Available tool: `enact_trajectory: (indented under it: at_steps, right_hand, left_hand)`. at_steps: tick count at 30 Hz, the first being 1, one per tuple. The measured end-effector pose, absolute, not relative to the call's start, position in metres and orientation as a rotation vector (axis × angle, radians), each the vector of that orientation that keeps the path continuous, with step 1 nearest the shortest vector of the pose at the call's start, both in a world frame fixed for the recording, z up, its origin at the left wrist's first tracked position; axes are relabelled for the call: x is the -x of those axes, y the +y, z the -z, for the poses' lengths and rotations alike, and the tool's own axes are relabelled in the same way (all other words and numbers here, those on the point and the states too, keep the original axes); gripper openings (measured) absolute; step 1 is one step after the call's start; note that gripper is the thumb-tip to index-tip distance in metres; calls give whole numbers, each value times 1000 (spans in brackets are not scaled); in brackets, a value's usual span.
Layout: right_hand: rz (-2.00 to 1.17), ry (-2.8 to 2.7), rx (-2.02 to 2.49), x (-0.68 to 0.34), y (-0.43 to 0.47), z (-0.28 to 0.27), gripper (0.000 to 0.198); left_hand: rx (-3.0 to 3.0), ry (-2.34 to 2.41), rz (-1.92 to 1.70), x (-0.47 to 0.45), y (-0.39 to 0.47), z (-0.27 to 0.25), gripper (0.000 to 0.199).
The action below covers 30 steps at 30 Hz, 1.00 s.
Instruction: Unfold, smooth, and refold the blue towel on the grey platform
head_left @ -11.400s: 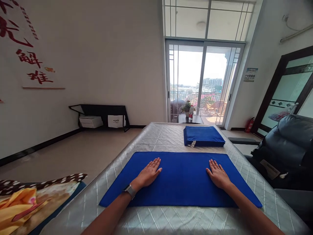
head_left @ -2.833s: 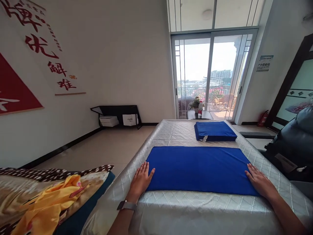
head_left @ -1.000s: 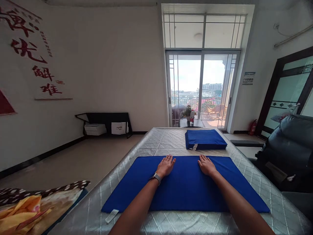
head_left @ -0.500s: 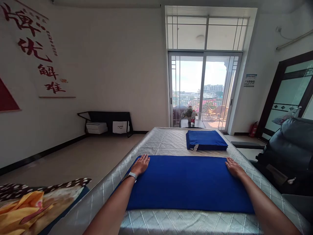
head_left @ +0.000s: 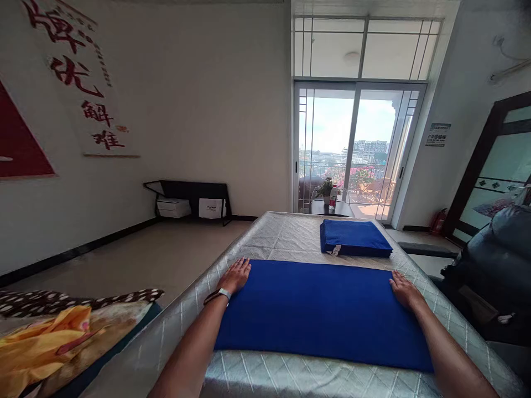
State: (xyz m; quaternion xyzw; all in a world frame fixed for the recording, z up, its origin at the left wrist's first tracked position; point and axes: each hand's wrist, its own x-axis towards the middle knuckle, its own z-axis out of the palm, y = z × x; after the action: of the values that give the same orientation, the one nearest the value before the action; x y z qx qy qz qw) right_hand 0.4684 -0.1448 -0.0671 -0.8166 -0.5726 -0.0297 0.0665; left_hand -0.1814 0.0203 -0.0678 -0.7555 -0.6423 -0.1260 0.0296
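Observation:
A long blue folded cloth (head_left: 323, 315) lies flat across the table, its long sides running left to right. My left hand (head_left: 235, 275), with a band on the wrist, rests palm down on its far left corner, fingers stretched out. On the far right corner lies my right hand (head_left: 405, 289), flat with its fingers extended. Neither hand grips anything. Just beyond the cloth sits a neat stack of folded blue cloths (head_left: 357, 236), a white tag hanging from its near side.
A pale quilted cover (head_left: 286, 235) drapes the table. Patterned bedding with a yellow cloth (head_left: 53, 337) is at lower left. A dark padded chair (head_left: 493, 265) stands to the right. By the glass door, a small table (head_left: 342, 208) bears a bottle and plant.
The view has turned slightly left, shifting the scene rightward. Both hands stay at the far corners of the cloth; my left hand sits slightly farther toward its left edge.

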Motion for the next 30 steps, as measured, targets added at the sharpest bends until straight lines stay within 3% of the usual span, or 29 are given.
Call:
enact_trajectory:
  at_steps: [30]
  right_hand:
    - [75, -1720, 2508, -468, -143, 65, 66]
  left_hand:
    - [2357, -1979, 468, 189, 32, 82, 55]
